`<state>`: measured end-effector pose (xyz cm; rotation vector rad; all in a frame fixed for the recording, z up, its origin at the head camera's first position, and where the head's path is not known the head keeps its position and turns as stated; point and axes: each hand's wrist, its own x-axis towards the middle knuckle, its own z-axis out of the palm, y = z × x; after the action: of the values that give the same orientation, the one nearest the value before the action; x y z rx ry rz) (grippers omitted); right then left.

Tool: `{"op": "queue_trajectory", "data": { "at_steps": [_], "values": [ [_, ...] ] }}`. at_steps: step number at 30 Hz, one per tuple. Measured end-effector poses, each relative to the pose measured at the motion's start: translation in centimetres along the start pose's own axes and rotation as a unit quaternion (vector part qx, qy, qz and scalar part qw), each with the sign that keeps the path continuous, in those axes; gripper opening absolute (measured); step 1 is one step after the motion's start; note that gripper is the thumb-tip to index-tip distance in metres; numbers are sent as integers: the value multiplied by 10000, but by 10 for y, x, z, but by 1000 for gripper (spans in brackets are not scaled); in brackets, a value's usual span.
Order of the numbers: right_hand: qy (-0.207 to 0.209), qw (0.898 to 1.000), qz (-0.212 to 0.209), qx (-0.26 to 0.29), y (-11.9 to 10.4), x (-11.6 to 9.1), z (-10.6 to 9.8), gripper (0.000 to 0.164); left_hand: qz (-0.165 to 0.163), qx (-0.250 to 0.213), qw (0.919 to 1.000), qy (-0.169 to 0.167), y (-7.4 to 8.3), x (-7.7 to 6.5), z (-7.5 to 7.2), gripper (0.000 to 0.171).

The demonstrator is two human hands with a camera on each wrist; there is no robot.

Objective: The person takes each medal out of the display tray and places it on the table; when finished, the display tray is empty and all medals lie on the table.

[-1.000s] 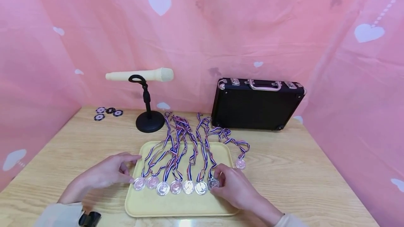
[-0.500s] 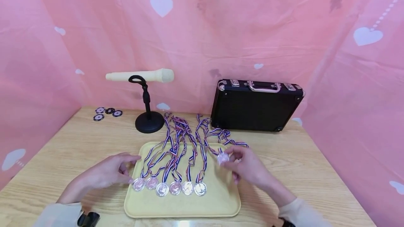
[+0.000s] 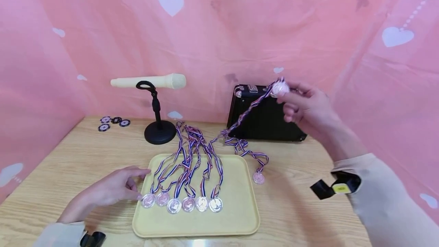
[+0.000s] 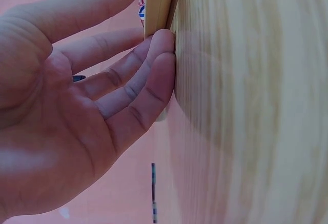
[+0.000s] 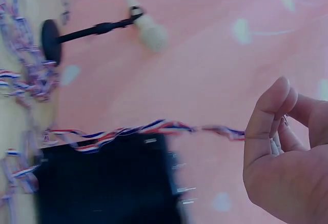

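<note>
Raised in front of the black case, my right hand [image 3: 308, 106] pinches a silver medal [image 3: 280, 88] between thumb and fingers. Its striped ribbon [image 3: 250, 109] trails down and left to the other ribbons behind the tray. In the right wrist view the fingers of the right hand [image 5: 282, 142] hide most of that medal. My left hand [image 3: 109, 186] rests at the left edge of the yellow tray [image 3: 192, 228], fingers relaxed, fingertips against the rim. Several medals [image 3: 174, 206] lie in a row on the tray, their red, white and blue ribbons [image 3: 188, 155] running over its back edge.
A lone medal [image 3: 258, 178] lies on the table right of the tray. Behind stand a black case [image 3: 265, 125] and a white microphone [image 3: 151, 81] on a black stand [image 3: 159, 132]. Several poker chips [image 3: 116, 120] lie at the back left.
My right hand has lifted the rightmost medal off the tray, carrying it up and to the right, its ribbon pulled along. The left hand has stayed at the tray's edge.
</note>
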<state>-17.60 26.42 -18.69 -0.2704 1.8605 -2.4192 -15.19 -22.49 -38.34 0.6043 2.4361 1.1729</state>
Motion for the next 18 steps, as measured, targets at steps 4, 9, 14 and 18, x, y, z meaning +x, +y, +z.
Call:
{"op": "queue_trajectory", "data": {
  "at_steps": [4, 9, 14, 18],
  "values": [
    [-297, 9959, -508, 684, -30, -13, -9, 29, 72, -7, 10000, 2, 0, 0, 0, 75],
    [-425, 9908, -890, 926, -45, -29, -31, 29, 104, -40, 9999, 17, 1, 0, -1, 75],
    [380, 9984, -421, -4, -39, -18, -47, 23, 140, 90, 9998, 79, -1, -1, -2, 75],
    [865, 9952, -182, -409, -33, -14, -50, 26, 93, 9, 9999, 59, -3, -2, 0, 75]
  ]
}}
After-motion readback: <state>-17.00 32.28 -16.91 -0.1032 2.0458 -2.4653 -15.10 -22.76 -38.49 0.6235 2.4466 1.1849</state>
